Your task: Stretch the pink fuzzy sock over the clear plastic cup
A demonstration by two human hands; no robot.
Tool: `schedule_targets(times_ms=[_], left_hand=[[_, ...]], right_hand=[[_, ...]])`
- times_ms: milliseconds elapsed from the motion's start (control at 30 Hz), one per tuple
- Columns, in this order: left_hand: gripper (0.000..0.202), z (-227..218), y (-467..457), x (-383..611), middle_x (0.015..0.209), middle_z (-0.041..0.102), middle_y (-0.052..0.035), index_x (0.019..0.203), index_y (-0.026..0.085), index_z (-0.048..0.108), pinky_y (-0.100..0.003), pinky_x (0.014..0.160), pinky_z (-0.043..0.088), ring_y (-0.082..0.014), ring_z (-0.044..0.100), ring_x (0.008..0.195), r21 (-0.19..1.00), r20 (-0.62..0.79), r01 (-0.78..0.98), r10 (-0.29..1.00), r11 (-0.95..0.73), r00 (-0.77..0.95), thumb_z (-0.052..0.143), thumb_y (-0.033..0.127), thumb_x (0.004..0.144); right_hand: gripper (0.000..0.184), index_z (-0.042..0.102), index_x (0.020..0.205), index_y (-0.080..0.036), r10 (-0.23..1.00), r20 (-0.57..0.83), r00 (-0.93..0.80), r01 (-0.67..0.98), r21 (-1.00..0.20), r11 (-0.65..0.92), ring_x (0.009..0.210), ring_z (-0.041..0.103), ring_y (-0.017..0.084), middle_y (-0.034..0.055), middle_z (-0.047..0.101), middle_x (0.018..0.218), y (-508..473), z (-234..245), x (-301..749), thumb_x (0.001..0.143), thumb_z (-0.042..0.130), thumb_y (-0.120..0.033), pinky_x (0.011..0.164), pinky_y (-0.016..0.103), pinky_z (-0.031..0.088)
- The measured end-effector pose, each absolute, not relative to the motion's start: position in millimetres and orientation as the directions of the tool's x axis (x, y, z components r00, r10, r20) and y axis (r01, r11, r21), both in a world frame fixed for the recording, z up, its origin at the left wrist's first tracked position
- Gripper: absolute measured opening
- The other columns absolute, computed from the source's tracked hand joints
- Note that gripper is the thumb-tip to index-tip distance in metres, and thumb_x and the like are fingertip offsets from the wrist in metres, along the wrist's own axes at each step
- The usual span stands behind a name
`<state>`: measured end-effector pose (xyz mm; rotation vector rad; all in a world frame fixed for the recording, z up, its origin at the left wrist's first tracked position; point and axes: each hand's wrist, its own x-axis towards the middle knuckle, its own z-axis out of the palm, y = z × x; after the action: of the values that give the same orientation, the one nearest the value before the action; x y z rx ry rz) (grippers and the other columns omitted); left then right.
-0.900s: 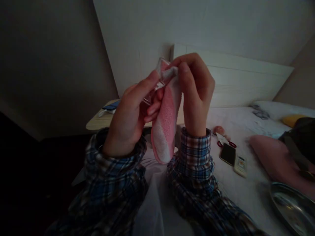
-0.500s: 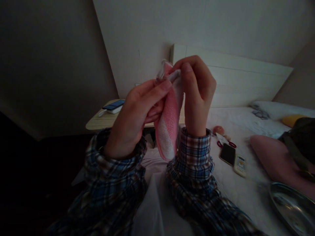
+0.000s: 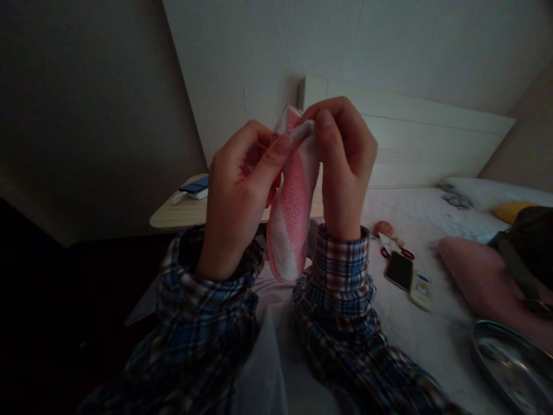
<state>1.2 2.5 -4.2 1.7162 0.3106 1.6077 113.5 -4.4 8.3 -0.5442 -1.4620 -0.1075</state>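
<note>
A pink-and-white fuzzy cloth piece, long and rounded at its lower end, hangs upright between my hands in the middle of the head view. My left hand pinches its upper left edge between thumb and fingers. At the upper right edge, my right hand grips the white rim between thumb and bent forefinger. The top of the cloth looks folded over there, with a pink and white tip sticking up behind. Whether anything small, such as a needle, is in the fingers cannot be made out.
Left of centre, a wooden tabletop bears a phone on a white block. On the bed lie red-handled scissors, a dark phone, a pale calculator-like device, a pink cushion and a shiny metal tray.
My left hand has turned more upright and shifted its pinch on the cloth's top edge. The cloth's lower end has swung slightly left. My right hand has barely moved.
</note>
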Motion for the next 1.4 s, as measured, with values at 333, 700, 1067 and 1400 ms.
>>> schedule_targets(times_ms=[333,700,1067,1400], left_hand=[[0.027,-3.6,2.8,-0.8,0.050,0.042,0.0028,0.062,0.018,0.053,-0.023,0.034,0.016,-0.0038,0.036,0.041,0.735,0.671,-0.343,0.699,-0.585,0.247,0.053,0.040,0.078],[0.031,1.5,-1.5,-2.6,0.047,0.032,0.0025,0.067,0.017,0.055,-0.019,0.031,0.012,-0.0031,0.026,0.036,0.829,0.516,-0.491,0.706,-0.268,0.486,0.043,0.039,0.084],[0.027,0.7,-1.2,0.7,0.045,0.035,0.0037,0.059,0.016,0.051,-0.020,0.032,0.012,-0.0033,0.029,0.037,0.745,0.645,-0.454,0.701,-0.488,0.305,0.052,0.033,0.080],[0.005,0.5,-2.5,-1.4,0.053,0.046,0.0053,0.072,0.027,0.055,-0.022,0.036,0.022,-0.0075,0.048,0.047,0.652,0.758,-0.130,0.645,-0.747,0.098,0.058,0.029,0.075]], right_hand=[[0.018,0.050,0.077,-0.022,0.308,0.946,0.106,0.452,-0.321,0.832,0.072,0.052,0.011,0.0005,0.055,0.077,-7.7,6.0,114.9,0.087,0.038,-0.030,0.062,0.021,0.044],[0.014,0.051,0.080,-0.024,0.241,0.967,0.075,0.395,-0.251,0.884,0.075,0.054,0.013,0.0013,0.058,0.081,-7.6,3.5,117.1,0.086,0.040,-0.030,0.060,0.025,0.044],[0.013,0.051,0.081,-0.023,0.267,0.961,0.072,0.398,-0.273,0.876,0.074,0.053,0.012,0.0001,0.055,0.079,-4.1,4.6,115.0,0.085,0.041,-0.029,0.058,0.022,0.043],[0.012,0.051,0.079,-0.020,0.226,0.967,0.117,0.377,-0.254,0.891,0.066,0.049,0.010,-0.0007,0.052,0.073,-2.6,4.8,110.1,0.086,0.041,-0.024,0.054,0.022,0.039]])
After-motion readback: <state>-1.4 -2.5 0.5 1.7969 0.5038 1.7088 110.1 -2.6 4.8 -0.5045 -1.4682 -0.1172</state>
